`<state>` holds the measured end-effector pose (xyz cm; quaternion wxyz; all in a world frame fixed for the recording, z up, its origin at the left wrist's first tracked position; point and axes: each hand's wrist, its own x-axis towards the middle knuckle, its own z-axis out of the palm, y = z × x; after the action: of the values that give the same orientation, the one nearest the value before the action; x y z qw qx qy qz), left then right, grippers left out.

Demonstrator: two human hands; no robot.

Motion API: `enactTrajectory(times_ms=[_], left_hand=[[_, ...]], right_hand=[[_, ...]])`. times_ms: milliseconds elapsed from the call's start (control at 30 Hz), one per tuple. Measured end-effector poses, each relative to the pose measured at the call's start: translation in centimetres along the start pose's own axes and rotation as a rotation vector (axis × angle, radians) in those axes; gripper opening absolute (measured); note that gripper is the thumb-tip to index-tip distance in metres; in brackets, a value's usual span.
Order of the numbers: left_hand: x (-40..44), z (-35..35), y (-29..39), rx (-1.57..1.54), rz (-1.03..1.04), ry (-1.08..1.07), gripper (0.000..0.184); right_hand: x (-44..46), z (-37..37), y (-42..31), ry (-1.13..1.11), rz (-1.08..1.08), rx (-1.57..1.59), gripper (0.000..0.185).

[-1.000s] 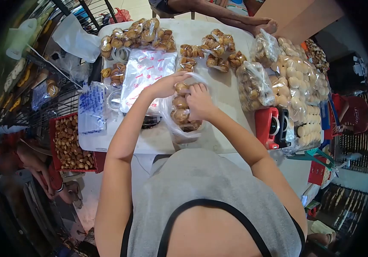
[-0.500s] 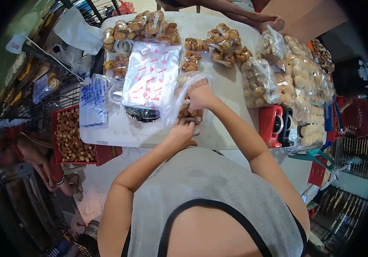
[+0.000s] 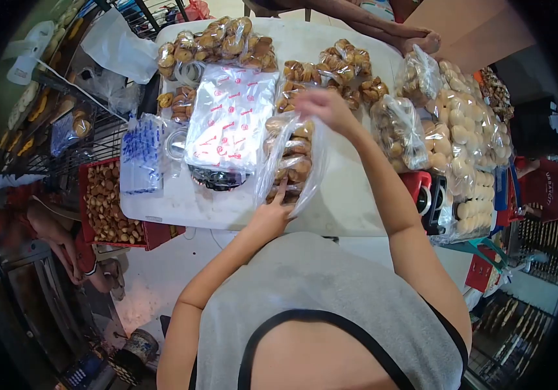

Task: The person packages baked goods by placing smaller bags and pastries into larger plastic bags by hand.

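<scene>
A clear plastic bag (image 3: 294,159) holding several brown bread pieces lies on the white table, its mouth loose around them. My left hand (image 3: 275,218) is at the bag's near end, one finger extended onto the bread and the others partly hidden. Over the bag's far end, my right hand (image 3: 323,109) is raised and blurred by motion; its fingers are smeared. Left of the bag is a stack of clear printed bags (image 3: 230,117). Wrapped brown bread (image 3: 344,60) lies beyond my right hand.
Round pale buns in bags (image 3: 457,130) and a red tape dispenser (image 3: 415,185) stand on the table's right. A red crate of small bread (image 3: 111,205) is at the left. A seated person's legs (image 3: 383,26) show beyond the table (image 3: 357,208); another person sits at the left.
My right hand has come out of the bag and risen toward its far end. My left hand first moved from the far end to the near end. The bag's mouth now spreads wider around the bread.
</scene>
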<state>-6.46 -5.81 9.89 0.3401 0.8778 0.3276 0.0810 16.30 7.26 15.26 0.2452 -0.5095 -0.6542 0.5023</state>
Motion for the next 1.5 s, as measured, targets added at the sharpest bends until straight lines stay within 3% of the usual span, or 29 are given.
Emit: enactTrajectory(times_ms=[67,100,167,200,300,433,500,533,600,700,800,833,867,933,967,1000,1067,1100,1167,1267,1333,1400,1467,1500], left_hand=[[0.1,-0.1,0.1,0.008,-0.032,-0.049,0.019],[0.0,-0.2,0.1,0.015,-0.066,-0.105,0.021],[-0.1,-0.4,0.2,0.033,-0.033,-0.076,0.017],[0.0,-0.6,0.3,0.048,0.0,-0.05,0.015],[0.1,-1.1,0.4,-0.026,-0.064,-0.106,0.015],[0.4,-1.4,0.4,-0.073,-0.135,-0.145,0.017],[0.1,-1.2,0.3,-0.116,-0.155,-0.195,0.018],[0.0,-0.9,0.2,-0.125,-0.164,-0.197,0.018],[0.3,-0.7,-0.1,-0.072,-0.171,-0.295,0.017],[0.5,-1.4,0.6,-0.118,-0.146,-0.213,0.018],[0.5,-1.3,0.5,-0.099,-0.195,-0.283,0.019],[0.4,-1.4,0.6,-0.094,-0.196,-0.284,0.019],[0.3,-1.6,0.7,-0.098,-0.173,-0.242,0.018],[0.4,-1.3,0.5,-0.108,-0.152,-0.19,0.017],[0.3,-0.8,0.1,-0.106,-0.134,-0.19,0.016],[0.2,-0.5,-0.2,-0.102,-0.114,-0.192,0.015],[0.5,-1.3,0.5,-0.09,-0.124,-0.205,0.014],[0.6,-1.5,0.8,-0.074,-0.137,-0.221,0.013],[0.7,-1.6,0.9,-0.072,-0.14,-0.231,0.013],[0.5,-1.3,0.4,-0.048,-0.141,-0.237,0.013],[0.3,-1.1,0.4,-0.046,-0.135,-0.228,0.013],[0.5,-1.2,0.3,-0.041,-0.136,-0.259,0.014],[0.6,-1.1,-0.2,-0.068,-0.129,-0.279,0.014],[0.5,-0.9,-0.3,-0.09,-0.134,-0.302,0.015]], right_hand=[[4.1,-1.6,2.7,0.262,-0.308,-0.56,0.03],[5.8,-1.6,5.2,0.263,-0.311,-0.562,0.03],[8.5,-0.6,10.4,0.267,-0.521,-1.279,0.033],[8.8,-0.2,11.2,0.271,-0.524,-1.281,0.033],[8.2,0.6,12.4,0.114,-0.048,-1.339,0.037],[2.4,-1.1,15.1,0.305,-0.089,-1.345,0.044],[0.9,-4.4,12.8,0.313,0.001,-0.789,0.06],[0.5,-5.4,12.0,0.552,-0.01,-0.884,0.069],[1.8,-7.3,14.0,0.474,0.174,-0.913,0.065],[2.8,-7.8,15.4,0.457,0.32,-0.989,0.06],[2.8,-9.5,18.8,0.401,0.325,-0.995,0.058],[2.5,-10.1,18.8,0.459,0.333,-0.848,0.047],[1.9,-10.9,18.8,0.461,0.33,-0.847,0.047],[0.7,-12.6,16.3,0.276,0.417,0.153,0.037],[0.1,-12.4,14.8,0.237,0.39,0.482,0.031],[0.0,-12.2,12.7,0.234,0.394,0.48,0.031],[0.6,-11.4,9.5,-0.133,0.435,0.406,0.034],[1.8,-10.5,9.9,-0.132,0.438,0.408,0.034],[4.3,-8.5,12.2,-0.498,0.43,-0.052,0.037],[4.6,-6.1,14.2,-0.58,0.328,-0.194,0.04],[2.6,-5.6,13.5,-0.529,0.352,-0.336,0.042],[-1.2,-4.3,12.3,-0.474,0.091,-0.876,0.045],[-6.5,-1.5,11.4,-0.368,-0.005,-0.909,0.053],[-8.6,0.3,12.5,-0.14,-0.131,-0.99,0.056]])
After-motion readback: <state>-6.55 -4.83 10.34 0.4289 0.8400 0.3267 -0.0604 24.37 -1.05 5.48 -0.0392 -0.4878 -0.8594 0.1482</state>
